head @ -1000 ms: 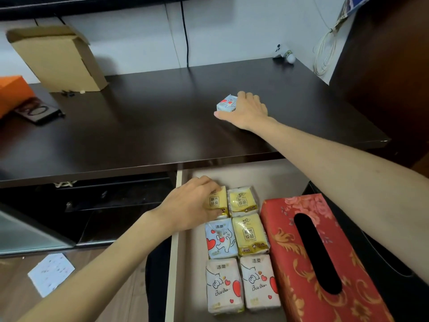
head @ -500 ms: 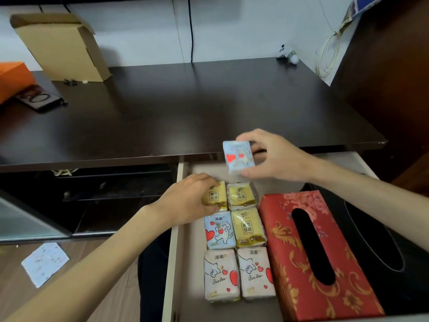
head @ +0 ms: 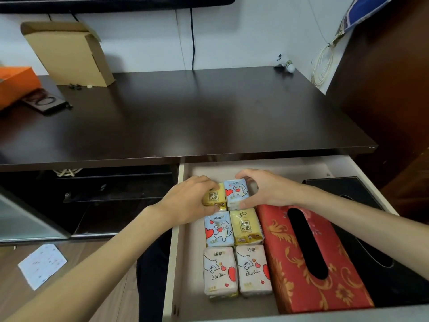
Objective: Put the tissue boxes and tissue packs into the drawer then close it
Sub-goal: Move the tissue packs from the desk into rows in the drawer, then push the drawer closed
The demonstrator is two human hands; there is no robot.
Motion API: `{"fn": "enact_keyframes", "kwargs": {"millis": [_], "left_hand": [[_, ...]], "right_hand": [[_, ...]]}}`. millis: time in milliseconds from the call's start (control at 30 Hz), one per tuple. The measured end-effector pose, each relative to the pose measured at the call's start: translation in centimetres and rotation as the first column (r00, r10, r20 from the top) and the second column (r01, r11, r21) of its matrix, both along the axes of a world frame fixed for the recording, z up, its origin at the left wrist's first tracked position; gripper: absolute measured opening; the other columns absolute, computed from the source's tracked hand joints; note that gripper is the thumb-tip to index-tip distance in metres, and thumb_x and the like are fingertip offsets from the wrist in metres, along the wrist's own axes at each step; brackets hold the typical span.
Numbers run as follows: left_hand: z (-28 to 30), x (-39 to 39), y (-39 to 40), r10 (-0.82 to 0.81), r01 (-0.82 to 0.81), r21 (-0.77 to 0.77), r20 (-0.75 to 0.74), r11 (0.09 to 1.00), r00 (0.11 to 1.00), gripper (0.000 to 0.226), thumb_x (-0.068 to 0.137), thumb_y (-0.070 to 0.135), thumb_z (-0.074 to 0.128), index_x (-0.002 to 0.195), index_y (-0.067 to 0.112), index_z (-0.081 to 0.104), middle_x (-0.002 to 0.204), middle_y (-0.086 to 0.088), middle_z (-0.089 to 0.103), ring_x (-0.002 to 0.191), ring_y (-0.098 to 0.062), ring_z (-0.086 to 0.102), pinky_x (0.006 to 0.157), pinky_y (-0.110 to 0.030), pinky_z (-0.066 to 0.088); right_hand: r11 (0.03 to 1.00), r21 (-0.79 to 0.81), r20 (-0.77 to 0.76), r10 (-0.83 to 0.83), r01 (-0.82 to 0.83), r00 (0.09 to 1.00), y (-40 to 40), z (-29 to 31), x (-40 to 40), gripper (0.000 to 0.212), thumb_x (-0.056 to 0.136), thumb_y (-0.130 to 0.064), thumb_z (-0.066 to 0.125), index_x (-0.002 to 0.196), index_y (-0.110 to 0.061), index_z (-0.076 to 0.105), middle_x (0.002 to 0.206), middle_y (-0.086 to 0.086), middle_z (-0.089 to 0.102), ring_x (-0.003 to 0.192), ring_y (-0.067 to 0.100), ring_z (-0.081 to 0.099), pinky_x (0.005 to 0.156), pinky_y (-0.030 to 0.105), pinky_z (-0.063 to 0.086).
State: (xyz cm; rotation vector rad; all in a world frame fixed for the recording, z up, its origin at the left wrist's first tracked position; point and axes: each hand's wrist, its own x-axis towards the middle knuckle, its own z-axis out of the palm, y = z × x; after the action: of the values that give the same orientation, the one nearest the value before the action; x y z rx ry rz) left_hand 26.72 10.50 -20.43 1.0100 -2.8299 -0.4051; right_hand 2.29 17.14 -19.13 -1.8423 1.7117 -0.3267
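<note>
Both hands in the open drawer [head: 185,228], dark surface [head: 197,117] beyond them.
My right hand [head: 267,191] pinches a blue tissue pack [head: 236,192]; my left hand [head: 190,201] grips the yellow pack [head: 214,198] beside it; cardboard box [head: 69,54] far left against the wall.

black box [head: 371,228] partly under right arm, orange box [head: 16,84] cropped

Soft, even indoor light filled the scene, moderately bright. The dark desktop [head: 185,112] carried a broad pale sheen toward 12 o'clock. Deep shadow sat under the desk at 9 o'clock. Wide-angle distortion bowed the edges, and fine detail was slightly soft throughout.
</note>
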Motion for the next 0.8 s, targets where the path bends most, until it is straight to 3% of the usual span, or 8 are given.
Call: {"fn": "enact_keyframes", "kwargs": {"millis": [133,233,367,500,633,800], "left_hand": [[-0.1,0.0,0.0,0.008,-0.008,-0.003,-0.001,1.000,1.000,0.061,0.085,0.052,0.069,0.138,0.026,0.051,0.136,0.011,0.054,0.122,-0.008,0.048,0.091,-0.025,0.043],[0.0,0.1,-0.1,0.016,-0.016,0.025,-0.019,1.000,1.000,0.063,0.085,0.052,0.070,0.139,0.027,0.049,0.136,0.012,0.054,0.121,-0.007,0.049,0.089,-0.025,0.045],[0.4,0.1,0.4,0.032,-0.029,0.049,-0.047,0.998,0.998,0.062,0.088,0.052,0.066,0.142,0.028,0.048,0.139,0.012,0.051,0.124,-0.006,0.045,0.091,-0.026,0.045],[1.7,0.3,1.7,0.037,-0.032,0.053,-0.093,0.998,0.995,0.056,0.092,0.048,0.063,0.142,0.027,0.048,0.141,0.013,0.050,0.127,-0.006,0.044,0.094,-0.027,0.045],[3.7,1.4,5.3,0.019,-0.004,0.072,-0.216,0.997,0.976,0.047,0.093,0.048,0.061,0.136,0.028,0.054,0.133,0.015,0.056,0.120,-0.003,0.051,0.094,-0.029,0.049],[5.1,3.8,12.9,-0.026,0.067,0.132,-0.287,0.989,0.958,0.051,0.089,0.066,0.046,0.130,0.038,0.058,0.129,0.025,0.059,0.120,0.005,0.052,0.096,-0.029,0.052]], "right_hand": [[0.999,0.040,0.011,-0.005,0.005,1.000,-0.1,-0.3,-0.1,0.076,0.073,-0.060,0.085,0.137,-0.035,0.050,0.125,-0.021,0.062,0.109,-0.003,0.061,0.085,0.022,0.054],[1.000,0.012,-0.007,-0.027,0.027,1.000,-0.1,-0.4,0.1,0.080,0.078,-0.066,0.078,0.144,-0.031,0.050,0.135,-0.016,0.060,0.117,0.002,0.059,0.096,0.030,0.054],[0.995,-0.050,0.037,-0.082,0.084,0.996,0.4,0.0,0.4,0.075,0.089,-0.060,0.071,0.152,-0.026,0.047,0.150,-0.011,0.053,0.133,0.006,0.051,0.109,0.034,0.045],[0.980,-0.160,0.032,-0.111,0.115,0.993,2.6,1.5,0.4,0.062,0.095,-0.053,0.066,0.149,-0.028,0.050,0.152,-0.013,0.050,0.138,0.004,0.045,0.114,0.041,0.043],[0.948,-0.305,0.036,-0.088,0.095,0.995,7.1,3.4,0.3,0.050,0.097,-0.043,0.065,0.144,-0.030,0.053,0.147,-0.019,0.047,0.137,-0.001,0.042,0.114,0.040,0.043],[0.960,-0.278,-0.008,-0.039,0.036,0.999,15.6,3.9,0.3,0.055,0.095,-0.061,0.056,0.146,-0.041,0.049,0.152,-0.028,0.041,0.145,-0.006,0.033,0.116,0.033,0.037]]}}
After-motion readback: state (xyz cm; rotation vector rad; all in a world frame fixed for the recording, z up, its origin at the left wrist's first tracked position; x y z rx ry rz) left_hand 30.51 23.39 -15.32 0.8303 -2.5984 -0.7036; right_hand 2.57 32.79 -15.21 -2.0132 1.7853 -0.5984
